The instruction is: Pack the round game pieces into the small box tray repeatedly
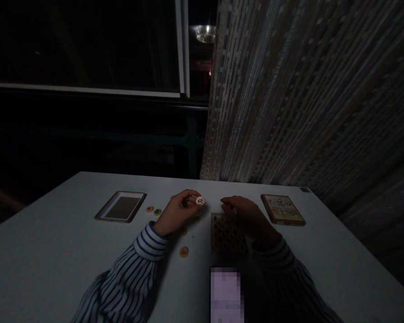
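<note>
My left hand [178,210] is closed on a round Chinese chess piece [200,201], pinched at the fingertips with its dark character facing me. Over the far right part of a square box [212,244] hovers my right hand [247,215], fingers stretched to the left and nothing visible in them. Rows of chess pieces [227,235] fill that box, some hidden under the hand. Loose on the table are a red-marked piece [183,251], another piece [184,231] by my left wrist, and two side by side, one red-marked [150,209] and one dark-marked [157,212].
A shallow framed tray or lid [121,206] lies on the left of the white table [70,251]. On the right is a box lid [284,209] with printed characters. A lit phone [225,294] is at the near edge. A string curtain [256,89] hangs behind.
</note>
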Available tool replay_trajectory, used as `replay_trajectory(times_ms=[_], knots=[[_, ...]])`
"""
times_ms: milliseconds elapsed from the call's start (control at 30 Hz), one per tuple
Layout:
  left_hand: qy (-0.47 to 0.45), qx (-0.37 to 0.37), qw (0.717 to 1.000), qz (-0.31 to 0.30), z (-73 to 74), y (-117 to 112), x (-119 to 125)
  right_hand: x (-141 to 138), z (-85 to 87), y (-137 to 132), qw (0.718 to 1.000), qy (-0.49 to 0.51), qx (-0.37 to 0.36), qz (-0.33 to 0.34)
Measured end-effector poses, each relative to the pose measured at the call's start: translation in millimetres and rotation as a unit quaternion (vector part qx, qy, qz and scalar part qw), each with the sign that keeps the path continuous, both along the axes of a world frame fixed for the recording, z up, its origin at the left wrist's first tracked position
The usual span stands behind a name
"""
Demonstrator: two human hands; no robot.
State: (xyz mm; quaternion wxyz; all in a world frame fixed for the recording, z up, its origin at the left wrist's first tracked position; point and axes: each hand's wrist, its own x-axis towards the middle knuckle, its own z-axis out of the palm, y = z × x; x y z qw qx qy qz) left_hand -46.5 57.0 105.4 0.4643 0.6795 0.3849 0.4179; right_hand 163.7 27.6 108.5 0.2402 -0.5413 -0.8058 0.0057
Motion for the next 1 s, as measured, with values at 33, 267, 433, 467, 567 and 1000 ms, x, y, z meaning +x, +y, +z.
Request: replay_trajectory(times_ms=[33,267,433,467,567,1000], knots=[[0.000,-0.004,1.000,0.000,-0.3,0,2,1,-0.7,0,1.000,0.003,0.001,0.000],[-0.022,-0.032,0.999,-0.010,1.5,2,19,10,2.0,-1,1.000,0.015,0.012,0.008],[-0.021,-0.020,0.999,-0.015,6.2,9,30,11,7.7,-5,1.000,0.025,0.010,0.006],[-0.020,-0.017,1.000,-0.013,6.8,10,31,11,7.9,-5,1.000,0.026,0.011,0.005],[-0.024,-0.010,1.000,-0.007,7.4,10,36,11,6.0,-4,0.999,0.031,0.009,-0.001],[-0.031,-0.031,0.997,-0.058,0.7,5,43,13,8.6,2,0.987,0.156,-0.029,0.015]])
